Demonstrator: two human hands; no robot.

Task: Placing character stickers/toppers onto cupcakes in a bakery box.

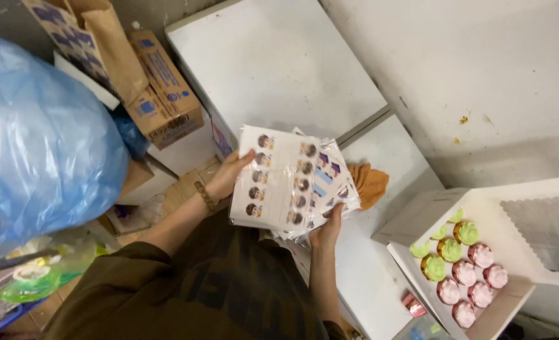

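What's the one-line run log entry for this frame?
left hand: holds sticker sheets | right hand: supports sheets from below | cupcake box: open, at right

We see white sticker sheets (279,179) dotted with small dark round pictures, green (435,267) and pink cupcakes (474,291) in a white box (430,211), an orange cloth (370,182), a blue plastic bag (40,138).

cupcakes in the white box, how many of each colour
green cupcakes: 3 whole, plus 3 part-hidden ones at the box edge
pink cupcakes: 6
total: 12
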